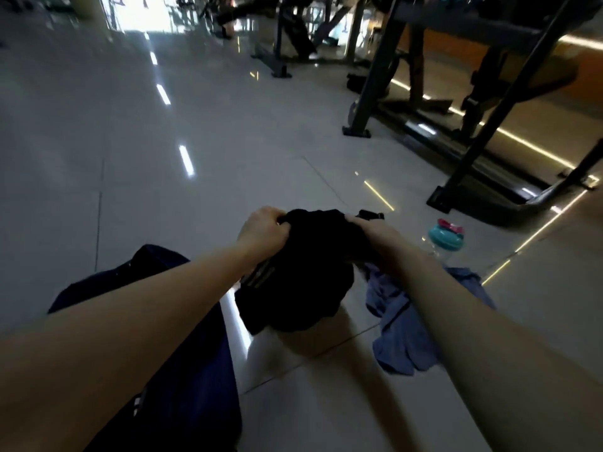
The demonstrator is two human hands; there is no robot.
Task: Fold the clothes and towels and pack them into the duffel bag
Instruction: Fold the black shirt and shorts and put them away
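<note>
Left hand (264, 231) and right hand (370, 228) hold a black garment (303, 278) above the tiled floor (228, 141), fingers (281, 220) curled round its top edge. A navy duffel bag (195, 370) lies at the left and a crumpled blue cloth (401, 334) at the right.

Glossy grey tiled floor (163, 190), with white light-strip reflections (186, 159) in a row on the left and thin yellow ones (378, 194) on the right. Dark steel gym machine frame (470, 151) at right, feet flat on the tiles. More machines (293, 37) further back, blurred. Bright opening (140, 11) top left, blown out. Clear water bottle (445, 239) with teal cap and pink tab stands upright near the frame's front foot (440, 200).
</note>
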